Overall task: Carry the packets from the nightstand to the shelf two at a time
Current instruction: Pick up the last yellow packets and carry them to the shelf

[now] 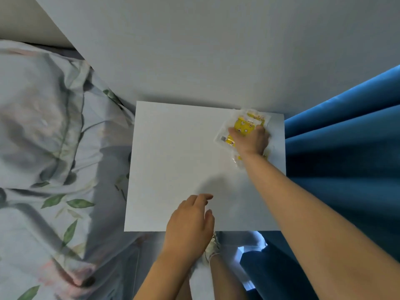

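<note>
Nearest, the left hand (190,221) hangs empty, fingers loosely curled, over the front edge of the white table (173,161). A leaf-print bed (47,148) adjoins its left side, a blue curtain (346,148) its right. Farther back, the right hand (252,138) grasps yellow packets (243,126) at the table's far right corner, against the pale wall (216,50).

White nightstand (173,159) seen from above, set against wall, between bed at left and blue curtain at right. Clear packets (244,126) with yellow contents piled at far right corner of top, overlapping; exact count not discernible, partly covered by right hand (253,139).
</note>
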